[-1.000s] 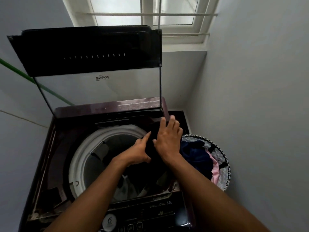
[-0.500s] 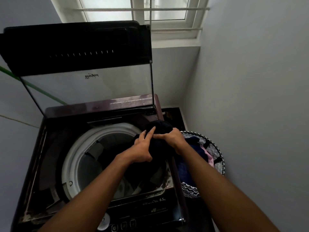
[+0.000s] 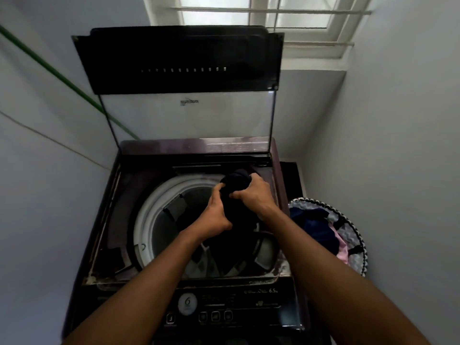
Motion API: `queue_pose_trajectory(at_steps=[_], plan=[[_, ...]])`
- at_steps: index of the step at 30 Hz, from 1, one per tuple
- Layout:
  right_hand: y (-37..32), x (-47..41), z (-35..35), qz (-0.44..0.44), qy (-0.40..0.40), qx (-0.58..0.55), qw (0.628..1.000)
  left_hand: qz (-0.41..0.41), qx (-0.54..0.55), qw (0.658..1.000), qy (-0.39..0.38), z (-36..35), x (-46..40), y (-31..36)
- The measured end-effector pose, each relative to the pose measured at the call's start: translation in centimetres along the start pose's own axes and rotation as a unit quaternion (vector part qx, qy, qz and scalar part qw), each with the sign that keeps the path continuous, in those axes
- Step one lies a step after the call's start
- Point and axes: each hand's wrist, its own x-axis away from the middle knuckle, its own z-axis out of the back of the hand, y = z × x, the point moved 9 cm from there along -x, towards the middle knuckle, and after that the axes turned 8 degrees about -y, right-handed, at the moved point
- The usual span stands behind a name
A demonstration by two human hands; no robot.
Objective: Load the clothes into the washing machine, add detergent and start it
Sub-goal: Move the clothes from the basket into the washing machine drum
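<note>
A dark garment point(image 3: 236, 195) hangs bunched above the right side of the washing machine point(image 3: 139, 155) tub point(image 3: 149, 220). The left hand point(image 3: 214, 215) pinches its near-left edge with curled fingers, and the right hand point(image 3: 254, 195) grips the far-right edge, fingers wrapped into the cloth. To load it well, the person should probably lower it over the middle of the opening and let go with both hands together, so no fold drapes over the white rim. Inside the tub, pale and dark cloth already lies at the bottom. Just right of the machine, a patterned laundry basket point(image 3: 348, 225) holds more clothes: dark blue fabric point(image 3: 313, 227) on top and a pink piece point(image 3: 341, 247) beside it. The lid point(image 3: 179, 58) stands upright at the far side.
</note>
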Motion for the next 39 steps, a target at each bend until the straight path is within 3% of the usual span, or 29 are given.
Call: queue_pose_trajectory(at_steps=[7, 11, 14, 18, 30, 35, 39], plan=[[-1.9, -0.8, -6.2, 0.02, -0.039, -0.005, 0.999, 0.065, 0.031, 0.996, 0.05, 3.7, 2.4, -5.0], [-0.2, -1.5, -9.0, -0.025, -0.032, 0.03, 0.999, 0.11, 0.038, 0.99, 0.079, 5.1, 3.3, -7.8], [1.4, -1.7, -10.6, -0.077, -0.04, 0.08, 0.993, 0.11, 0.024, 0.99, 0.08, 5.6, 3.6, -8.9], [0.9, -1.8, -10.9, -0.045, -0.048, 0.1, 0.993, 0.09, 0.009, 0.993, 0.074, 5.6, 3.5, -8.9], [-0.4, -1.3, -5.0, 0.022, 0.029, 0.07, 0.997, 0.034, -0.007, 0.996, 0.085, 4.2, 1.5, -4.3], [-0.5, 0.8, 0.6, 0.083, 0.137, 0.044, 0.986, -0.025, -0.03, 0.995, 0.089, 1.9, -0.7, 0.6], [2.8, 2.6, 6.0, 0.077, 0.211, 0.017, 0.974, -0.08, -0.061, 0.993, 0.068, -2.0, -2.5, 5.5]])
